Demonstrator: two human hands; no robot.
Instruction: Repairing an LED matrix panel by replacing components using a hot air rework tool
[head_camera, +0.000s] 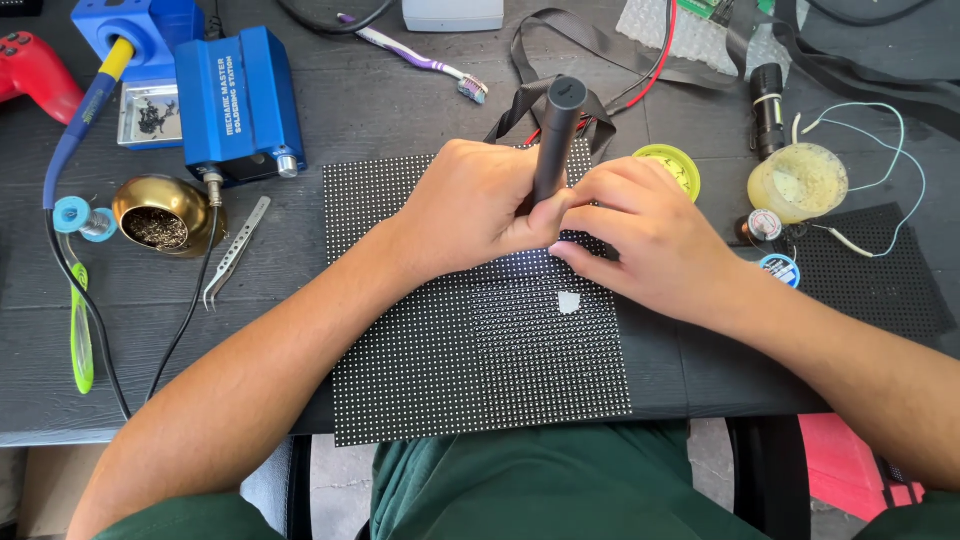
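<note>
The left hand (480, 205) has its fingers curled tight around a dark cylindrical tool (553, 140), held upright over the dotted panel (480, 340) on the tabletop (380, 100). The right hand (645, 235) steadies the tool's lower end, its fingers half-closed, fingertips (565, 250) touching the panel near a small white scrap (568, 302).

Upper left of the frame: a blue soldering station (240, 100), with a brass tip-cleaner bowl (160, 215) and steel tweezers (235, 250) below it. A purple toothbrush (415, 55) lies at top centre. At right: a black flashlight (768, 122), a yellowish round tub (797, 183) and a round yellow-green tin (675, 165).
</note>
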